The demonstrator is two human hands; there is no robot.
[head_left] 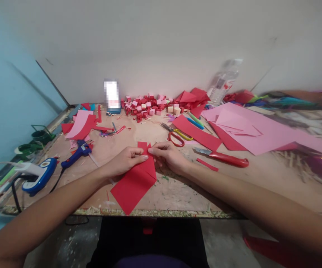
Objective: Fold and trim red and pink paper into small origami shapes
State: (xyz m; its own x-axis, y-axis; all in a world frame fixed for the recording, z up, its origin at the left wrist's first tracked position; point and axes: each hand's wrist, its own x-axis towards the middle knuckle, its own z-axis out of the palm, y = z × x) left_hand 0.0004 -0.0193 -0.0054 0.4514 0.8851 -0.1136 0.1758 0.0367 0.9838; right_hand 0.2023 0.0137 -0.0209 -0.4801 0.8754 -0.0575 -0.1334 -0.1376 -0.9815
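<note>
Across the tabletop [183, 193], pink cardstock [264, 130] spreads at right. Nearer the front edge, the left hand [126, 162] and right hand [170, 155] pinch the red paper [134, 186] between them. The red-handled utility knife [225, 158] lies right of the scissors [175, 134].

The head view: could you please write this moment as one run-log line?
left hand: pinching red paper | right hand: fingertips at its upper edge | scissors, red-handled knife: on table, right | glue gun: lying left
</note>
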